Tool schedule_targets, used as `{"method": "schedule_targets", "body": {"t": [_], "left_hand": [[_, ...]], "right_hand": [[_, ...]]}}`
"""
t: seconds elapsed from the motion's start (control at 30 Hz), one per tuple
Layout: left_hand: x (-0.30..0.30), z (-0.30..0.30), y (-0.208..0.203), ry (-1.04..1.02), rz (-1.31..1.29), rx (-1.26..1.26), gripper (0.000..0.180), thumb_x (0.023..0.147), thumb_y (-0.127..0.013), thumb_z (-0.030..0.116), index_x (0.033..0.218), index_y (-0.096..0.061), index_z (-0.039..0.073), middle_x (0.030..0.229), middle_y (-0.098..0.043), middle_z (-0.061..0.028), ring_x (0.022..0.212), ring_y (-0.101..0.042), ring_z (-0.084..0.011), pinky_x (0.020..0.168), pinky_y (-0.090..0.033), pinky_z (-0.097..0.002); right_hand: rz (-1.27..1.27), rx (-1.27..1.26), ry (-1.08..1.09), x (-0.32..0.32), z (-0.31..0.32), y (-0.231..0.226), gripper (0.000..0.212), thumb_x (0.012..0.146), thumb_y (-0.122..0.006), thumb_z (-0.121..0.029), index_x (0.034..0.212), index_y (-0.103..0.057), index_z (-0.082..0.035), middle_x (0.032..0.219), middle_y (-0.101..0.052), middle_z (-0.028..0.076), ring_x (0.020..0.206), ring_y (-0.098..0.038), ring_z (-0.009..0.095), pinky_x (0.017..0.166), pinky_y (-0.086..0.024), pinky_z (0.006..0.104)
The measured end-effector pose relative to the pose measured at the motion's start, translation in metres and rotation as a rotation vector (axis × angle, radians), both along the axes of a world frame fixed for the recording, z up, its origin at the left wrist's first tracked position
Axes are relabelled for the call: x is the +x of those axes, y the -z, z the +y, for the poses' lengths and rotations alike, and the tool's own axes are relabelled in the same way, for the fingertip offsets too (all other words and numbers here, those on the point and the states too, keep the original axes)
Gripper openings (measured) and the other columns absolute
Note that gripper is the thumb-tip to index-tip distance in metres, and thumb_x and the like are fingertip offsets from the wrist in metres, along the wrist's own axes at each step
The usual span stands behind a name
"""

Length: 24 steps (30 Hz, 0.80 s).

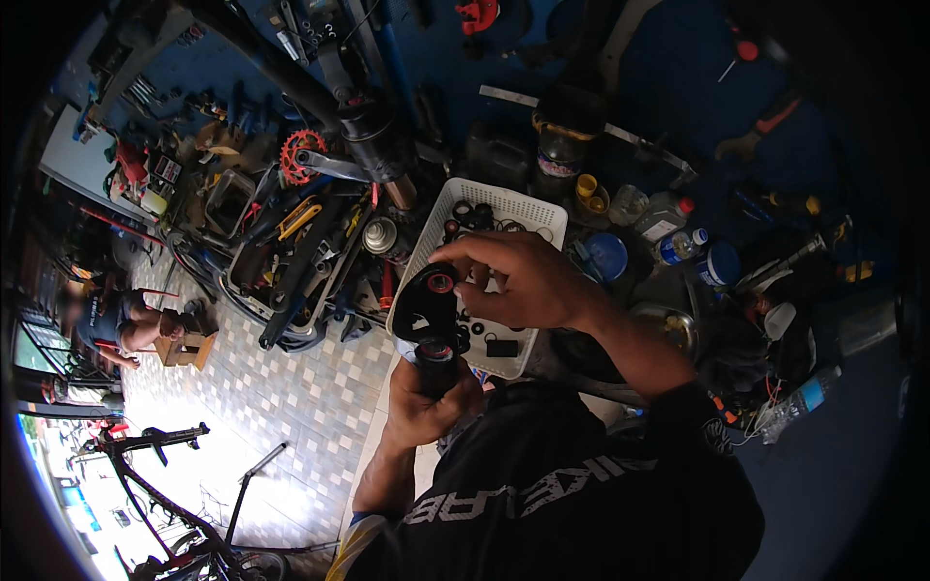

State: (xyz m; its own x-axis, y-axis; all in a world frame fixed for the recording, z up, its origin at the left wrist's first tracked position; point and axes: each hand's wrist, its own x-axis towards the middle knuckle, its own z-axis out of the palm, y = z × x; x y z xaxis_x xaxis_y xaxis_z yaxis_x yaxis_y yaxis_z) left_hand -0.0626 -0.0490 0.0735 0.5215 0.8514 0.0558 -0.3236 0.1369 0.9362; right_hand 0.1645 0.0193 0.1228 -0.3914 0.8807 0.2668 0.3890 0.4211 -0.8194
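Observation:
A black bicycle suspension link [422, 295] is held up over the near left part of a white basket [531, 208]. Two round pivots with red rings show on it, one at each end. My left hand [423, 402] is closed around its lower end. At the upper end, my right hand [513, 276] has its thumb and forefinger on the link, beside the upper red-ringed pivot. Whether anything small sits between those fingertips is hidden. Behind the link, the basket holds black rings, seals and a small black rectangular piece [502, 348].
A spray can [381, 235] stands left of the basket, near a tray of tools and a red chainring [298, 157]. Bottles and a blue-lidded tub [607, 256] crowd the right. Tools hang on the blue wall. Far left, a person [121, 324] sits near a bike frame [136, 474].

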Motion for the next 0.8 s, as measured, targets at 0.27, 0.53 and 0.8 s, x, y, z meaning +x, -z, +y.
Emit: {"method": "schedule_targets", "body": {"t": [0.27, 0.53, 0.8], "left_hand": [[0.013, -0.005, 0.008, -0.025, 0.058, 0.038, 0.027, 0.092, -0.059, -0.008, 0.115, -0.047, -0.001, 0.081, -0.061, -0.0059, 0.064, -0.064, -0.0138, 0.057, -0.053, -0.0301], [0.034, -0.006, 0.008, -0.092, 0.059, 0.015, 0.026, 0.093, -0.056, -0.007, 0.115, -0.044, -0.001, 0.078, -0.06, -0.0057, 0.063, -0.063, -0.0145, 0.057, -0.053, -0.0297], [0.009, -0.004, 0.037, -0.08, -0.003, -0.082, 0.029, 0.092, -0.055, -0.007, 0.119, -0.045, -0.003, 0.073, -0.065, -0.0127, 0.061, -0.068, -0.0216, 0.056, -0.055, -0.0314]], "right_hand": [[-0.03, 0.011, 0.095, -0.017, 0.002, 0.001, 0.023, 0.087, -0.07, -0.015, 0.108, -0.066, -0.006, 0.09, -0.067, 0.006, 0.075, -0.067, 0.015, 0.066, -0.053, 0.0306], [0.34, 0.102, 0.277, -0.046, 0.0, 0.062, 0.028, 0.092, -0.06, -0.01, 0.119, -0.067, -0.006, 0.098, -0.061, 0.005, 0.075, -0.061, 0.011, 0.065, -0.051, 0.0264], [0.577, -0.58, 0.106, 0.025, -0.003, 0.08, 0.038, 0.1, -0.065, -0.028, 0.134, -0.064, -0.01, 0.102, -0.065, 0.001, 0.077, -0.059, 0.004, 0.067, -0.049, 0.0197]]}}
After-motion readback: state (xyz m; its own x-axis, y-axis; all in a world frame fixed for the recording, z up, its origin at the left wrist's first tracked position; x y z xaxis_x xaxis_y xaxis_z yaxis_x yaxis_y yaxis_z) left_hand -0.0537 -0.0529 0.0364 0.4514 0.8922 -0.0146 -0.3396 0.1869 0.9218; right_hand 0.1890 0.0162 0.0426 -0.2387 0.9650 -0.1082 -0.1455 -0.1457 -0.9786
